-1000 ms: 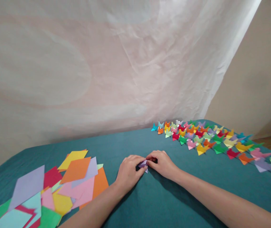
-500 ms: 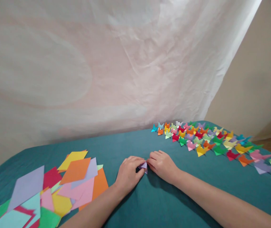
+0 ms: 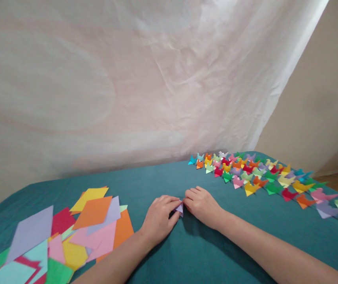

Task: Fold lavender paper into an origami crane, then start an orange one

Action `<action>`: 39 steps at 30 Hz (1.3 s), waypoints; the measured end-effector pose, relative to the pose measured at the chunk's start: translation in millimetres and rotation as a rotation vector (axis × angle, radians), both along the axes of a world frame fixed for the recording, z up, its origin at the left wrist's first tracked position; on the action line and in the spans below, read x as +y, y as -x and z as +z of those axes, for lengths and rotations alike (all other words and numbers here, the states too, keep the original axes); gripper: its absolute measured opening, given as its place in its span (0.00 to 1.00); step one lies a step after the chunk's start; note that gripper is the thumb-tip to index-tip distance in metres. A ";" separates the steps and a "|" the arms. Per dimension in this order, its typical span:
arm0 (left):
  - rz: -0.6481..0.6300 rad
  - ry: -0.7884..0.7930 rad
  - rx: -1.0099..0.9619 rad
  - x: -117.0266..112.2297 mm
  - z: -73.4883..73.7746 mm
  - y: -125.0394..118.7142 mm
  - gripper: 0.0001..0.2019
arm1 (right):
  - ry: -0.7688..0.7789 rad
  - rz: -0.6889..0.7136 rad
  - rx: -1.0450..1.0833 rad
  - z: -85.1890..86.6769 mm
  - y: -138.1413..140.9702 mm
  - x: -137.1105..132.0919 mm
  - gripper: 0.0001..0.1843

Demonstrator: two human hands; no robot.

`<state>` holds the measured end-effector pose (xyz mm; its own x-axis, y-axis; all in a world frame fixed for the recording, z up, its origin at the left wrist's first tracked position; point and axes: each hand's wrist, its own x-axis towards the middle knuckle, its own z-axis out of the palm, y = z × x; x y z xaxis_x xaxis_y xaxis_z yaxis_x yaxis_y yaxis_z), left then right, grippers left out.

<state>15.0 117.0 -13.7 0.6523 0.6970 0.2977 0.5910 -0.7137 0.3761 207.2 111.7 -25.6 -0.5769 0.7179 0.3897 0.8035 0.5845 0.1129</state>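
Observation:
A small folded piece of lilac paper (image 3: 180,209) is held between my two hands near the middle of the table. My left hand (image 3: 161,217) pinches it from the left with thumb and fingers, covering part of it. From the right, my right hand (image 3: 201,207) has its thumb and fingertips closed on the paper's upper tip. Only a small pointed part shows between the hands, so its full shape is hidden.
Loose coloured paper sheets (image 3: 93,213) lie overlapping on the left of the green-covered table (image 3: 145,177). Many small folded paper birds (image 3: 252,188) stand in rows on the right. A pale hanging cloth (image 3: 127,86) closes off the back.
Both hands keep their grip on the folded lilac paper in nearly the same place. The left fingers have shifted slightly, and the view has moved a little.

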 end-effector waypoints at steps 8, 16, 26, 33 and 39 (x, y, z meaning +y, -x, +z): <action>-0.028 -0.015 0.024 -1.1 0.4 2.6 0.15 | 0.130 0.021 0.276 -6.9 -13.9 -2.4 0.11; -0.045 -0.022 0.033 -1.0 0.5 3.3 0.15 | 0.086 0.188 0.072 5.1 -21.2 -8.0 0.12; -0.060 -0.046 0.057 -2.2 1.6 3.6 0.15 | 0.093 0.125 -0.074 11.2 -13.9 -13.3 0.12; -0.054 -0.055 0.071 -1.8 1.4 3.8 0.15 | 0.098 0.090 -0.109 11.5 -10.8 -14.6 0.12; -0.061 -0.073 0.096 -3.0 2.3 3.8 0.16 | 0.090 0.073 -0.100 12.5 -8.8 -15.7 0.12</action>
